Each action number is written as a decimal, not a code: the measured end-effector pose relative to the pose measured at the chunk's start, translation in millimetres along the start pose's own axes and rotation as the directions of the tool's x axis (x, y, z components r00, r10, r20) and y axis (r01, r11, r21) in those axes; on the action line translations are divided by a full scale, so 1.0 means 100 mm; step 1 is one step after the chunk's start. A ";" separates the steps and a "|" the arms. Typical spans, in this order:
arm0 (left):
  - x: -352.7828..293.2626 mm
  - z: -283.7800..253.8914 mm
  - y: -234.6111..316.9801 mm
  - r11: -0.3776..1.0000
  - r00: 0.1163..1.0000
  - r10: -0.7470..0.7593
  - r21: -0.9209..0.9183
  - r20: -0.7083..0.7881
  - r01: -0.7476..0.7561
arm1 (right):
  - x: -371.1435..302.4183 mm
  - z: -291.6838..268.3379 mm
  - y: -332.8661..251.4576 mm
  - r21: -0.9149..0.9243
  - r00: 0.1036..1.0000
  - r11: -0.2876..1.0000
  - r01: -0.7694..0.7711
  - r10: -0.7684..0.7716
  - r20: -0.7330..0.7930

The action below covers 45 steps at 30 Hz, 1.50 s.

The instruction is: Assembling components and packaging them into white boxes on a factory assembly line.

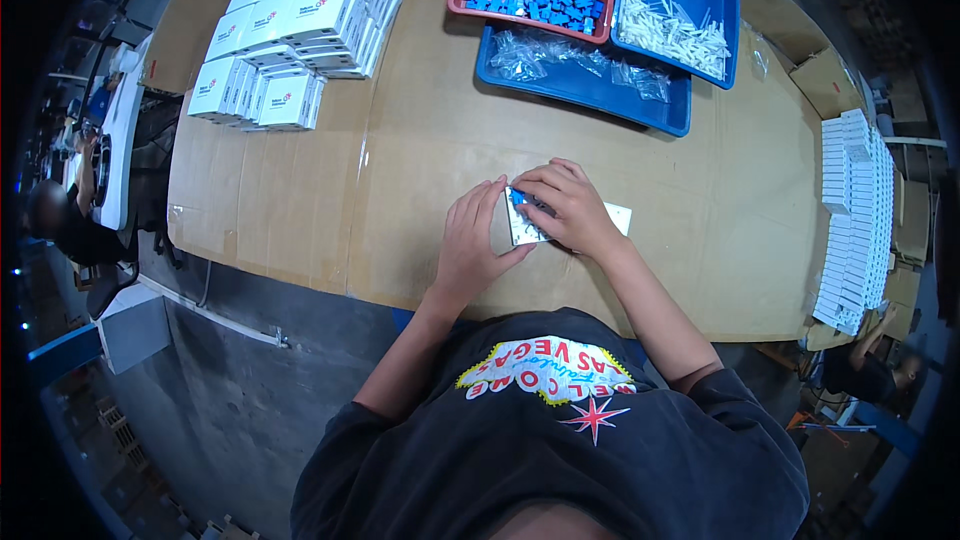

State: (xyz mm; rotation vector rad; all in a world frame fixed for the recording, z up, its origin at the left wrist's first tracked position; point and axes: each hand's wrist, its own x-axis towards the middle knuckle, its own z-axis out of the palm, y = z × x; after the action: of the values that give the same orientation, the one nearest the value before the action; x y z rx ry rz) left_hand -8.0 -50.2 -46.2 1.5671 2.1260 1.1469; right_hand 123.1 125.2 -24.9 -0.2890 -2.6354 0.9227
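Note:
In front of my chest, a flat white piece (524, 231) with dark marks on its face lies between my hands on the cardboard-covered table. My left hand (470, 245) grips its left side, fingertips at the far corner and thumb at the near edge. A small blue plastic piece (517, 197) sits at the far left of its face. Curled over it is my right hand (565, 206), with the fingers closed at the blue piece and covering part of it. To the right of that hand, a white flat end (618, 217) shows; whether it belongs to the same piece is hidden.
White boxes (290, 25) are stacked at the far left. A red tray (603, 35) of blue pieces and a blue tray (733, 10) of white sticks overlap another blue tray (600, 100) with clear bags. More white boxes (850, 220) line the right edge. People work at both sides.

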 end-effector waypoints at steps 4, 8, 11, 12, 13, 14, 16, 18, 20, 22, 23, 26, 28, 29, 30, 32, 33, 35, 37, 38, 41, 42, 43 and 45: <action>0.01 -0.01 0.01 1.000 1.000 0.000 0.006 0.007 0.000 | 0.00 0.01 0.03 0.026 1.000 1.000 0.006 -0.006 0.003; 0.01 0.00 0.00 1.000 1.000 0.006 0.015 0.006 -0.006 | 0.00 0.02 0.00 0.012 1.000 1.000 -0.001 0.000 0.013; 0.01 -0.01 0.00 1.000 1.000 -0.004 0.011 0.013 0.004 | -0.02 0.03 -0.01 0.011 1.000 1.000 -0.013 0.013 0.007; 0.01 0.00 0.00 1.000 1.000 -0.006 0.010 0.014 0.006 | -0.01 0.03 -0.02 0.009 1.000 1.000 -0.018 0.018 -0.003; 0.01 0.00 0.00 1.000 1.000 -0.001 0.011 0.011 0.001 | -0.02 0.03 -0.02 0.007 1.000 1.000 -0.024 0.024 -0.013; 0.01 0.00 -0.01 1.000 1.000 0.004 0.011 0.009 -0.004 | -0.03 0.04 -0.02 0.008 1.000 1.000 -0.025 0.025 -0.010; 0.01 0.02 -0.01 1.000 1.000 0.005 0.009 0.005 -0.005 | -0.05 0.06 -0.01 -0.050 1.000 0.999 0.017 -0.017 -0.014; 0.00 0.02 -0.02 1.000 1.000 0.006 0.008 0.001 -0.006 | -0.06 0.09 -0.05 -0.082 1.000 0.997 -0.001 0.000 -0.013; -0.01 0.03 -0.04 1.000 1.000 -0.008 0.008 0.012 0.008 | -0.07 0.11 -0.10 -0.112 1.000 0.994 -0.017 0.016 -0.010; -0.02 0.02 -0.05 1.000 1.000 -0.012 0.000 0.017 0.012 | -0.09 0.08 -0.16 -0.139 0.999 0.990 -0.022 0.027 0.034; -0.02 0.02 -0.05 1.000 1.000 -0.013 -0.006 0.022 0.013 | -0.11 0.08 -0.18 -0.139 0.999 0.990 -0.022 0.028 0.036; -0.01 0.01 -0.05 1.000 0.999 -0.017 -0.019 0.032 0.018 | -0.15 0.09 -0.24 -0.257 0.992 0.965 -0.047 0.076 0.104; -0.01 0.02 -0.06 1.000 1.000 -0.007 -0.014 0.026 0.007 | -0.15 0.10 -0.26 -0.367 0.987 0.930 -0.018 0.074 0.140; -0.01 0.02 -0.06 1.000 1.000 0.003 -0.008 0.016 -0.003 | -0.14 0.10 -0.27 -0.368 0.988 0.930 -0.021 0.076 0.135; -0.01 0.03 -0.06 1.000 1.000 0.010 -0.006 0.018 -0.010 | -0.13 0.09 -0.30 -0.378 0.985 0.926 -0.025 0.087 0.148; -0.01 0.04 -0.07 1.000 1.000 0.021 0.005 -0.001 -0.021 | -0.11 0.09 -0.34 -0.392 0.984 0.919 -0.033 0.098 0.148; -0.01 0.04 -0.07 0.999 0.999 0.032 0.008 0.001 -0.032 | -0.10 0.10 -0.37 -0.404 0.982 0.914 -0.040 0.110 0.152; -0.02 0.05 -0.05 0.999 0.999 0.032 0.008 -0.013 -0.032 | -0.12 0.12 -0.41 -0.421 0.982 0.906 -0.050 0.122 0.144; -0.03 0.06 -0.04 1.000 1.000 0.025 0.008 -0.012 -0.025 | -0.16 0.15 -0.45 -0.448 0.979 0.892 -0.051 0.133 0.153; -0.04 0.06 -0.04 1.000 1.000 0.006 0.005 -0.011 -0.006 | -0.16 0.11 -0.46 -0.438 0.982 0.897 -0.051 0.125 0.141; -0.05 0.03 -0.03 1.000 1.000 0.010 -0.016 0.017 -0.009 | -0.21 -0.14 -0.43 -0.314 0.977 0.930 -0.189 0.211 0.039; -0.04 0.02 -0.04 1.000 1.000 0.017 -0.016 0.014 -0.017 | -0.25 -0.26 -0.40 -0.362 0.980 0.912 -0.194 0.195 -0.036; -0.04 0.00 -0.03 0.998 0.999 0.050 0.027 -0.012 -0.050 | -0.35 -0.39 -0.34 -0.366 0.980 0.910 -0.197 0.194 -0.044; -0.07 0.00 0.00 0.994 0.996 0.086 0.068 -0.032 -0.083 | -0.58 -0.60 -0.22 -0.158 0.944 0.930 -0.331 0.327 -0.054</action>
State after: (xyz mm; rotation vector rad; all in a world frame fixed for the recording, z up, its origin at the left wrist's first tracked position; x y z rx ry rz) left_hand -5.5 -56.4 -47.4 1.6933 2.1596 1.1490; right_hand 197.6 124.7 18.8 -0.8001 -2.6896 0.7872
